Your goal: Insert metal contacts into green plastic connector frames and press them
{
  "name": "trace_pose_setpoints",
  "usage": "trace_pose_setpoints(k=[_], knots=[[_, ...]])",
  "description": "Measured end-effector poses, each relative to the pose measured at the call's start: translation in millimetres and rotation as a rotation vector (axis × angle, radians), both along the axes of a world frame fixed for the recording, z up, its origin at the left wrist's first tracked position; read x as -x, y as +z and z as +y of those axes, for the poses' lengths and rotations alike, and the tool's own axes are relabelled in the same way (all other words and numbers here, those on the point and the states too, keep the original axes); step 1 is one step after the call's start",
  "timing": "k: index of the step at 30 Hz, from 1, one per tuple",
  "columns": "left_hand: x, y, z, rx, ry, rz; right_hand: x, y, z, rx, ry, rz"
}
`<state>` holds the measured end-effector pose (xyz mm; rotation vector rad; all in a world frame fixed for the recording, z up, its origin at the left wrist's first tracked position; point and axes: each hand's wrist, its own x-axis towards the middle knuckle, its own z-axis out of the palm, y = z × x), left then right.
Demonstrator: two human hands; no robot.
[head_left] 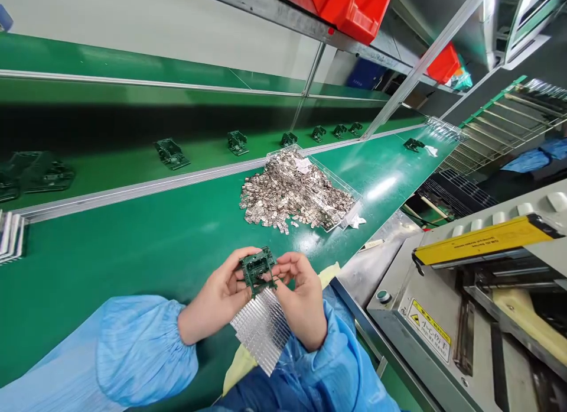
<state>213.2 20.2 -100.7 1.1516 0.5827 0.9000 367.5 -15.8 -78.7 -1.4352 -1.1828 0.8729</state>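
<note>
Between my two hands is a dark green plastic frame (257, 269) with an open middle and small inner parts, held above the green bench. My left hand (221, 297) grips its left side, thumb below and fingers behind. At the right edge, the fingers of my right hand (301, 297) are pinched together; whether a small piece sits between them is too small to tell. Below the frame a silvery gridded sheet (263, 329) lies near my lap, partly covered by my right hand. Beyond my hands a heap of small metal pieces (287, 193) spills from a clear tray (349, 214).
Several similar green frames (172, 153) stand along the belt (204, 161) behind a metal rail. Another green frame (413, 145) is farther along the bench (133, 252). At right stands a machine (398, 305) with a yellow bar (487, 239). Red bins (354, 10) sit on the overhead shelf.
</note>
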Motion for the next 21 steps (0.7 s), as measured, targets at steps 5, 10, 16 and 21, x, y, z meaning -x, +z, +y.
trace_pose_setpoints(k=[5, 10, 16, 21], knots=[[1, -4.9, -2, -0.043, -0.014, 0.022, 5, -0.9, -2, 0.023, -0.038, -0.009], [2, -6.2, -4, -0.179, 0.033, 0.105, 8, -2.6, -6, 0.011, -0.05, -0.057], [1, -7.2, -7, -0.16, 0.07, 0.149, 8, -5.3, -11, 0.035, -0.066, -0.006], [-5, 1.2, -9, -0.113, 0.122, 0.174, 10, -5.4, -9, 0.093, -0.013, 0.282]])
